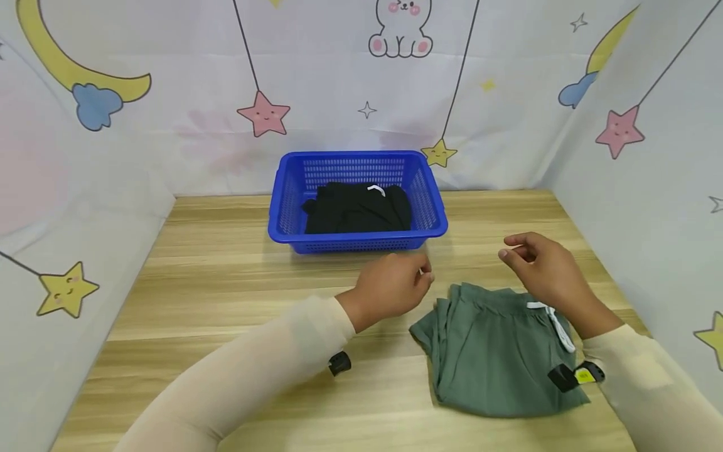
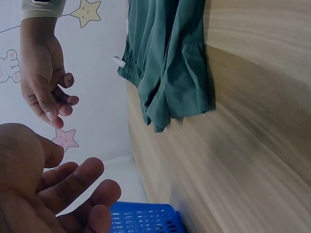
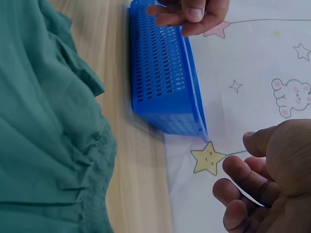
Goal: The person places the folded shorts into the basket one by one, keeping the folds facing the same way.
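Two hands above a desk point(image 1: 209, 282), with folded clothing. The green garment point(image 1: 497, 358) lay near the desk's right edge, its gathered waistband toward the back edge and its white drawstring point(image 1: 560, 329) loose over the right corner of the fold. Your right hand point(image 1: 545, 267) hung above that waistband without touching it, fingers loosely bent and thumb apart. Your left hand point(image 1: 392, 285) held nothing either; its relaxed fingers hung between the garment and the blue basket point(image 1: 358, 238), which stood at the middle of the desk's back edge with a black garment point(image 1: 356, 210) inside. The likeliest trouble, in judgement, lay in the fold: neither hand steadied the layers, so a grip on the top one alone could have opened them. The drawstring, trailing beneath your right wrist, could have snagged on the strapped device point(image 1: 589, 373) and dragged the waistband askew.
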`<control>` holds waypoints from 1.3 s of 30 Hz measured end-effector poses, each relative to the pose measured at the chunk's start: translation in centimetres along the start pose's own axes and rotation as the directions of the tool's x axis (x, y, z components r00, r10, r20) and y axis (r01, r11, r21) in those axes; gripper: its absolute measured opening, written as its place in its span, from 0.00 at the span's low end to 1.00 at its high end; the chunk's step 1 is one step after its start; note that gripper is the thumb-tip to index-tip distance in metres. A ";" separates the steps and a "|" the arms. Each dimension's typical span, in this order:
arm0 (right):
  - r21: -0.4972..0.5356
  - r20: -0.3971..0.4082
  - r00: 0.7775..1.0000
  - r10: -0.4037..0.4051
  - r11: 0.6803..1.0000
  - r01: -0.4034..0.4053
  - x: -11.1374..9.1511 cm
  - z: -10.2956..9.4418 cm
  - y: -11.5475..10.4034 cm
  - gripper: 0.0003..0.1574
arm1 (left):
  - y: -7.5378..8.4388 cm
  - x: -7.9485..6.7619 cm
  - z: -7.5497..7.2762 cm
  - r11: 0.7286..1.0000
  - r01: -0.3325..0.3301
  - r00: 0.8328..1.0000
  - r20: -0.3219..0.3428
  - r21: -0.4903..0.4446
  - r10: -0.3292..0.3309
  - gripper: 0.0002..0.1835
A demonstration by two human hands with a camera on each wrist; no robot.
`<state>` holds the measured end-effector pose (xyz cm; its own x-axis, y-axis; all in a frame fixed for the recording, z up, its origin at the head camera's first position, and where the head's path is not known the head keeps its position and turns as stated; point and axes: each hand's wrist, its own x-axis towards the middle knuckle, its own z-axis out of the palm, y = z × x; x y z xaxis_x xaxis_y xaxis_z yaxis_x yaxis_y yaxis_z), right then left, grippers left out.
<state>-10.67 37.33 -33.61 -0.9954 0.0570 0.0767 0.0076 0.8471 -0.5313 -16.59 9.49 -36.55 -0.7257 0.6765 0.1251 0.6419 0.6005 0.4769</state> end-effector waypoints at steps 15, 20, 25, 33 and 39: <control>-0.025 -0.049 0.998 0.032 0.999 -0.033 -3.1 0.2 3.0 0.29 | 1.2 -0.5 2.0 0.997 -0.047 0.997 0.058 0.063 0.044 0.10; -0.019 -0.044 0.997 0.062 0.998 -0.063 -4.0 0.4 4.0 0.31 | 1.4 -0.7 2.7 0.996 -0.052 0.994 0.102 0.065 0.046 0.10; -0.022 -0.059 0.996 0.067 0.997 -0.068 -4.8 0.8 5.2 0.30 | 1.5 -1.2 3.6 0.996 -0.046 0.990 0.134 0.071 0.036 0.08; -0.042 -0.074 0.990 0.123 0.991 -0.126 -6.1 1.2 7.3 0.31 | 1.5 -2.0 4.7 0.995 -0.044 0.980 0.198 0.094 0.025 0.09; -0.087 -0.017 0.972 0.235 0.968 -0.236 -7.0 1.0 9.2 0.37 | 1.6 -2.4 5.4 0.991 -0.008 0.959 0.283 0.131 -0.030 0.21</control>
<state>-3.75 44.16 -39.88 -0.9640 0.2635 -0.0357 0.2500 0.8524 -0.4592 -12.46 11.15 -40.76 -0.6448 0.7514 -0.1402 0.6745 0.6456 0.3582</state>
